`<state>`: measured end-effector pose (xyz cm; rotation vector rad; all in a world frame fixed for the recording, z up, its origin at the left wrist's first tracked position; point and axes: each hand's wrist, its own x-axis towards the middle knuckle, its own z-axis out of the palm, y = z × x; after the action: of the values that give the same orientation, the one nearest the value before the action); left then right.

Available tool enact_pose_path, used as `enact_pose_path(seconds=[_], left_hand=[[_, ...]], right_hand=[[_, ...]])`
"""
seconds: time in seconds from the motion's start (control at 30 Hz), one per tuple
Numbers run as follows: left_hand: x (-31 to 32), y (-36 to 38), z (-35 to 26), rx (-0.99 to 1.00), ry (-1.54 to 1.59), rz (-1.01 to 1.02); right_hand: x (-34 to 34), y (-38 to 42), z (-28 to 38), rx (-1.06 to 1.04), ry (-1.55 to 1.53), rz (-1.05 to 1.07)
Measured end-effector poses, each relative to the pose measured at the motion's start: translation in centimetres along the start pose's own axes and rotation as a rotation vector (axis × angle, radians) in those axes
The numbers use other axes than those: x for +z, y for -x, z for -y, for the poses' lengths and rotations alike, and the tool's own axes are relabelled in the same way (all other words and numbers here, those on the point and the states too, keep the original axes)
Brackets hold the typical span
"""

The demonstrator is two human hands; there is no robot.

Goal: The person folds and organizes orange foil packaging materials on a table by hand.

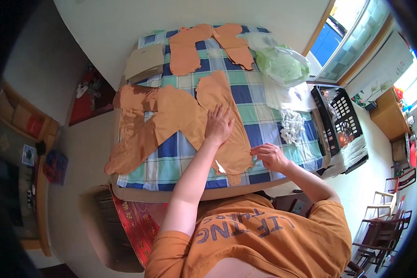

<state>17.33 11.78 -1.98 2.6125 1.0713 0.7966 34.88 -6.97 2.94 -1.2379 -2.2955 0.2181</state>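
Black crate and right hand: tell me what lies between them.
A white stringy tangle on the checked cloth, between crate and right hand: head view.

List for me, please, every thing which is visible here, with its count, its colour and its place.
near sheets: count unclear (overlapping), orange-brown, on the cloth
far sheets: count unclear, orange, far side
checked cloth: one, blue, green and white, under the sheets
flat pieces: stacked, beige, far left
plastic bag: one, pale green, far right
tangled bundle: one, white, right, nearer than the bag
crate: one, black, right, beyond the cloth
long strands: uncounted, white, at the crate's near end
chairs: several, dark, far right
shirt: one, orange, on the person
left hand: one, bare, flat on the near sheets
right hand: one, bare, at their right edge
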Motion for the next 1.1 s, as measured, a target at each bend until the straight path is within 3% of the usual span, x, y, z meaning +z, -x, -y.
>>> enact_pose_path(seconds=[0.13,0.23,0.47,0.6,0.7,0.8,0.87,0.97,1.07,1.1], left_hand=[[-0.2,0.0,-0.1,-0.018,-0.015,0.045],[-0.4,0.0,-0.3,-0.038,-0.011,0.077],[-0.2,0.0,-0.1,0.005,-0.048,0.032],[-0.1,-0.1,0.0,0.01,-0.019,-0.024],[-0.5,-0.5,0.0,-0.116,0.111,0.092],[-2.6,-0.1,1.3,-0.428,0.381,-0.221],[-1.3,1.2,4.3,-0.498,0.13,-0.613],[-2.6,2.7,7.1,-0.783,0.483,-0.731],[-9.4,2.1,3.5,-1.043,1.331,-0.69],[-9.2,2.4,4.0,-1.057,1.349,-0.665]], right_hand=[[0.1,1.1,0.8,0.017,-0.015,-0.013],[-0.1,0.5,0.8,0.164,-0.061,0.094],[1.9,-10.6,-3.9,0.347,0.059,-0.328],[5.7,-13.3,-8.0,0.445,0.198,-0.203],[6.3,-12.9,-8.4,0.446,0.22,-0.215],[6.4,-12.9,-8.4,0.444,0.219,-0.214],[6.5,-12.9,-8.4,0.448,0.224,-0.22],[6.6,-12.9,-8.6,0.443,0.227,-0.213],[6.7,-12.9,-8.6,0.439,0.224,-0.21],[6.6,-12.8,-8.7,0.437,0.225,-0.211]])
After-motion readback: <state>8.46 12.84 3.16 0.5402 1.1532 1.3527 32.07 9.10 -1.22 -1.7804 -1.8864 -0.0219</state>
